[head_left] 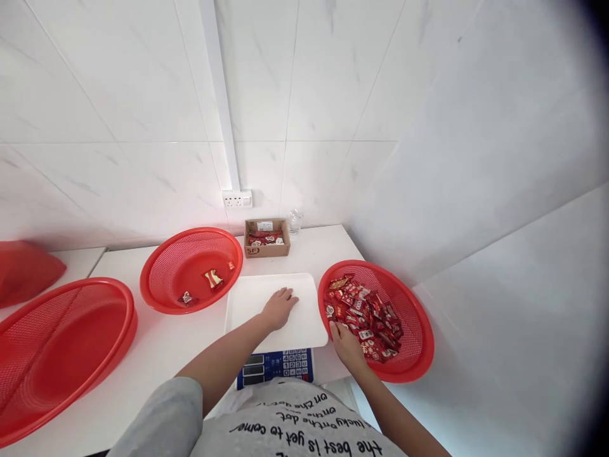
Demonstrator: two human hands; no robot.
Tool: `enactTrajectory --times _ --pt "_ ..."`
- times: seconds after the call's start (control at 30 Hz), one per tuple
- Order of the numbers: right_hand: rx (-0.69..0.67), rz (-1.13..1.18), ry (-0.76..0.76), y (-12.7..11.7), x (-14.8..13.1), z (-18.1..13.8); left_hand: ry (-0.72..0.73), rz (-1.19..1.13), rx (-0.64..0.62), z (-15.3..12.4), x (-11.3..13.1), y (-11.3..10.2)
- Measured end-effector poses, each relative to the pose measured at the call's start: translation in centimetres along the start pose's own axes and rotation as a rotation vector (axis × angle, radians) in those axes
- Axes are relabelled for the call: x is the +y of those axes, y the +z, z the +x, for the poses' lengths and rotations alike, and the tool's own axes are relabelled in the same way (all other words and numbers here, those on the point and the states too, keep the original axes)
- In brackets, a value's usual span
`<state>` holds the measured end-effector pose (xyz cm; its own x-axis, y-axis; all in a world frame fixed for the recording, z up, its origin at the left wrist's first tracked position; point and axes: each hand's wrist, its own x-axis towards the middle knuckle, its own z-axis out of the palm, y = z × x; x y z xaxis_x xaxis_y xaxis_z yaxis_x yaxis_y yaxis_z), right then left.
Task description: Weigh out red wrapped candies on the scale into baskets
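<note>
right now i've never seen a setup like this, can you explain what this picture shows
There is no machine here: these are a person's bare hands, seen by a camera worn on the head, looking forward and down. The left hand lies flat on the white tray of a digital scale. The right hand is at the rim of a red mesh basket of wrapped sweets; whether it holds anything is hard to tell. Two more red baskets and a cardboard box stand on the white table.
</note>
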<state>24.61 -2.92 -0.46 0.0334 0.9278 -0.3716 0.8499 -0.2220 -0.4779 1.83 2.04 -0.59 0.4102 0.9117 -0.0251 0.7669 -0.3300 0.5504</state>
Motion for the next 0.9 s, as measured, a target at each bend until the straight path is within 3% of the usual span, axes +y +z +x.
enactTrajectory --times 0.17,0.43,0.53,0.67,0.9 --pt "-0.012 0.013 -0.011 0.0 0.1 0.0 -0.101 -0.027 0.089 -1.3 -1.7 -1.3" --pt "-0.01 0.022 -0.002 0.2 0.4 0.3 -0.415 -0.093 0.44 -5.5 -7.6 -8.1" --pt "-0.011 0.017 -0.008 0.3 0.4 0.1 -0.523 -0.092 0.515 -7.1 -9.6 -10.1" --pt "0.0 0.002 -0.049 0.3 0.5 -0.1 -0.582 -0.116 0.48 -9.0 -10.7 -10.5" --pt "0.021 -0.065 -0.052 -0.5 0.8 0.4 -0.609 -0.208 0.463 -10.9 -10.3 -9.4"
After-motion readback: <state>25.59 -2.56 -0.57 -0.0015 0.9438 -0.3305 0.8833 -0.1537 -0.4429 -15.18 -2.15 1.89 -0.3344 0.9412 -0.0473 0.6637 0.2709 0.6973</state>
